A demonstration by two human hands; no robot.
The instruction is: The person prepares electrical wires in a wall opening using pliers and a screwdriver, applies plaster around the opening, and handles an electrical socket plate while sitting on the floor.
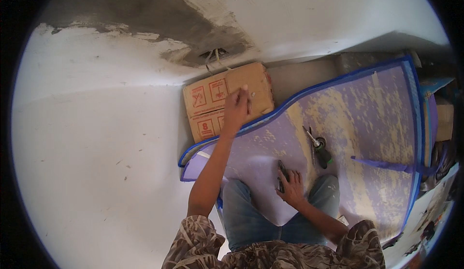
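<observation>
My left hand (pixel 236 109) reaches forward over a brown cardboard box (pixel 205 97) with red printing. Its fingers are bent and pinched together; whatever they hold, if anything, is too small to name. A tiny pale bit (pixel 253 94) shows beside the fingertips. Lower down, between my knees, my right hand (pixel 292 190) is closed round a slim black hand tool (pixel 282 171) over the purple mat. To the right of that hand lie a screwdriver (pixel 322 153) with a black and green handle and a thin dark tool (pixel 313 154) alongside it.
The worn purple padded mat (pixel 270 153) has a blue edge, and a purple strap (pixel 382 164) lies across its right side. Pale cables (pixel 217 56) come out of a wall opening (pixel 212 55) in grey plaster (pixel 140 13). Assorted items crowd the far right.
</observation>
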